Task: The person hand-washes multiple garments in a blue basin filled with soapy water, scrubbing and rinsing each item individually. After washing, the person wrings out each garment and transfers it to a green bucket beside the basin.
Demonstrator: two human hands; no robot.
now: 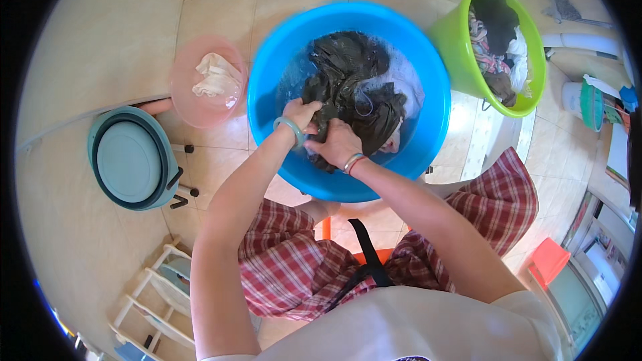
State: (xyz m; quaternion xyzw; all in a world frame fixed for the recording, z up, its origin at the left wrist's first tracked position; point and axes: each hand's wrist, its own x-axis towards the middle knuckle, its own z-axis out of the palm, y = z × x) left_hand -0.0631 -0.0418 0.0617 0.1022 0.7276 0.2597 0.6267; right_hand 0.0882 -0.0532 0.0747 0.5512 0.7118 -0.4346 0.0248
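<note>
Gripping wet, wrinkled dark cloth [340, 80]: left hand [302, 115], right hand [340, 145], inside round, smooth blue plastic basin [418, 155].

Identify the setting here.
Likely a home washing area, perhaps a bathroom: blue tub with dark wet clothes in water, green bucket of more fabrics, tiled floor.
</note>
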